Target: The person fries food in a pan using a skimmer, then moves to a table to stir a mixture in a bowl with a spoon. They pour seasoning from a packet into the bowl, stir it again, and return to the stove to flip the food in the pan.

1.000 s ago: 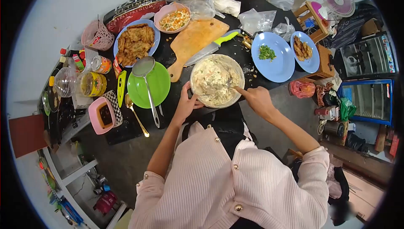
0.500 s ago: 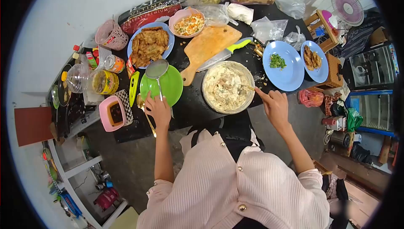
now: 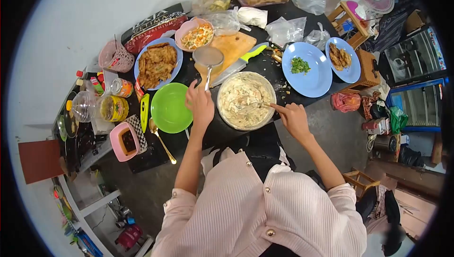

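My left hand (image 3: 200,106) is closed round the handle of a ladle (image 3: 208,55), its round head raised over the cutting board (image 3: 231,51). Just left of that hand lies a green plate (image 3: 171,108), with nothing on it. My right hand (image 3: 294,121) pinches the handle of a spoon (image 3: 266,105), whose other end is sunk in thick, pale batter (image 3: 241,94) flecked with vegetables. A round bowl (image 3: 219,110) at the table's front edge holds this batter. Behind the bowl, a knife with a lime-green handle (image 3: 254,53) rests partly on the board.
Fried fritters fill a blue plate (image 3: 179,68) at the left. A pink bowl (image 3: 178,37) holds shredded vegetables. Chopped greens lie on a blue plate (image 3: 314,80), beside a smaller plate (image 3: 352,72). A golden spoon (image 3: 163,146) and pink container of dark liquid (image 3: 114,139) sit front left.
My left hand has lifted the ladle from over the green plate and carried it right, towards the cutting board. My right hand keeps the spoon in the batter; the view has shifted slightly.
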Action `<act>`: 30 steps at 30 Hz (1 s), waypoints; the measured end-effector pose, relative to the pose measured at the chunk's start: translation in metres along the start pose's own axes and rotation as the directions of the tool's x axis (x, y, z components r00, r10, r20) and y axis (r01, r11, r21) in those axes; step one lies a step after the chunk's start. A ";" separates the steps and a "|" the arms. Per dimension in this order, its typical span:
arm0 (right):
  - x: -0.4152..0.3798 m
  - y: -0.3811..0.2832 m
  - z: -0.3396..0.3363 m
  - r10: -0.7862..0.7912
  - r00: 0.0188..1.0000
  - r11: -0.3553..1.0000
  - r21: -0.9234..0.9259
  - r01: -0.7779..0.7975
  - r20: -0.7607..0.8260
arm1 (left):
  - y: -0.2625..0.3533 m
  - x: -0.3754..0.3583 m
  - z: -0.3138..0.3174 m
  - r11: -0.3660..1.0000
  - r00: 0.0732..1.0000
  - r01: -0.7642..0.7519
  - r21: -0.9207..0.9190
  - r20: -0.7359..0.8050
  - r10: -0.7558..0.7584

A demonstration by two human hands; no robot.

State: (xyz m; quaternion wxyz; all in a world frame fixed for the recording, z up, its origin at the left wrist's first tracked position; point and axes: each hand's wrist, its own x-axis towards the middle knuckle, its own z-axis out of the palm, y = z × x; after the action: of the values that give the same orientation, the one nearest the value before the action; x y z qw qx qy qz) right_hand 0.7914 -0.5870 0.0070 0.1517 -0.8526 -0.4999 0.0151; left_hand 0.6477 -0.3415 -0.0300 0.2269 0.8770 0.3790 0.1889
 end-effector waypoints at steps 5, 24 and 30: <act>0.006 -0.018 -0.019 0.094 0.996 0.989 0.114 -0.094 0.002 | -0.010 0.036 0.042 0.997 0.999 -0.031 0.073 0.016 0.030; 0.042 -0.019 -0.035 0.196 0.970 0.967 0.136 -0.215 0.143 | -0.053 -0.062 -0.011 0.746 0.638 0.180 -0.641 -0.501 -0.585; 0.038 -0.029 -0.054 0.353 0.900 0.858 0.294 -0.420 0.255 | -0.091 -0.097 -0.018 -0.005 0.589 0.314 -0.949 0.199 -0.783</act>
State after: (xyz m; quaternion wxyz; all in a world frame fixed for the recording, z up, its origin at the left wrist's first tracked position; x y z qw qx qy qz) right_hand 0.7952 -0.5548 0.0712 0.2425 -0.8907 -0.3197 0.2139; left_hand 0.5239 -0.3539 -0.0803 0.6634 0.2690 0.5479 0.4328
